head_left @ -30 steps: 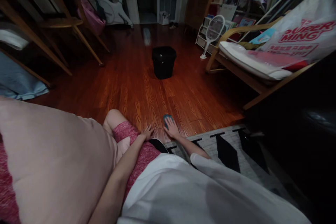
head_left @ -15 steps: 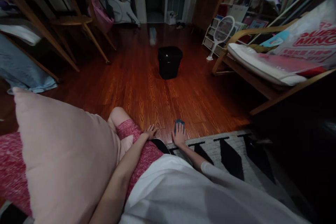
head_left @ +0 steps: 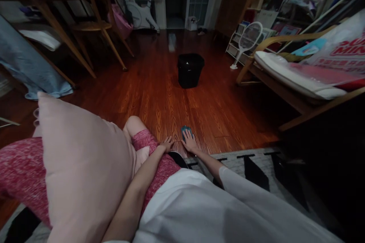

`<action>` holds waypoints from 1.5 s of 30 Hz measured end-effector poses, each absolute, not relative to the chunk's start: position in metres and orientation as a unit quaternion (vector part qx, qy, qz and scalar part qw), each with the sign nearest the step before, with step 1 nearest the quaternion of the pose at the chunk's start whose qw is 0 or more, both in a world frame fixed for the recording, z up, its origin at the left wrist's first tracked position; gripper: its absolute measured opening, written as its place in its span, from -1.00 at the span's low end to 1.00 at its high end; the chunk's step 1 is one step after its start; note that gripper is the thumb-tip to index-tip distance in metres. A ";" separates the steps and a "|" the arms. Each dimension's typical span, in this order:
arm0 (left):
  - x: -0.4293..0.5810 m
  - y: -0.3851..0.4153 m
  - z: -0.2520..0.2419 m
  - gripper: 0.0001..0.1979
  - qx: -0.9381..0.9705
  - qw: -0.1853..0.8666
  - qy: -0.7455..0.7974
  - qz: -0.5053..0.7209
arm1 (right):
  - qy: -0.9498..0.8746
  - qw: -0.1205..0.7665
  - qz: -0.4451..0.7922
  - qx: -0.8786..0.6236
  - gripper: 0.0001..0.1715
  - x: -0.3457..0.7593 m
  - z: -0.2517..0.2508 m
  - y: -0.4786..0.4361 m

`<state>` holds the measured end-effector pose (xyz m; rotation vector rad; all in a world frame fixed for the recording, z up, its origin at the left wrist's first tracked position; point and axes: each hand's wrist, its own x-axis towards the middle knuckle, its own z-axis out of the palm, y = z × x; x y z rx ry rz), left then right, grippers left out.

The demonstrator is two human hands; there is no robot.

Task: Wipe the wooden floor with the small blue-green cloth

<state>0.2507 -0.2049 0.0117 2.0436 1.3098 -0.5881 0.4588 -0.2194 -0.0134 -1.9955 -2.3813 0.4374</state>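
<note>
A small, rounded teal-blue item (head_left: 185,128) lies on the glossy red-brown wooden floor (head_left: 219,112), at six o'clock from the black lidded bin (head_left: 190,73). Its handling seems under way; what is done or left does not show. Partly covered, it shows a curved front edge; its material is unclear. The right hand (head_left: 189,142) spreads over it, grip uncertain; at its eight o'clock, the left hand (head_left: 168,144) rests loosely spread, seemingly holding nothing.

Arms (head_left: 136,186) extended forward; right fingers (head_left: 187,134) spread, left fingers (head_left: 169,140) loosely spread.
</note>
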 end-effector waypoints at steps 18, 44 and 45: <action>0.254 -0.206 0.018 -0.14 0.770 0.321 0.500 -0.231 | -0.752 -0.012 0.156 -0.640 -0.21 0.429 -0.011 -0.212; 0.253 -0.206 0.026 -0.13 0.780 0.318 0.483 -0.238 | -0.752 -0.046 0.210 -0.623 -0.20 0.424 0.016 -0.194; 0.253 -0.206 0.026 -0.14 0.780 0.318 0.483 -0.237 | -0.757 -0.050 0.210 -0.617 -0.19 0.429 0.016 -0.201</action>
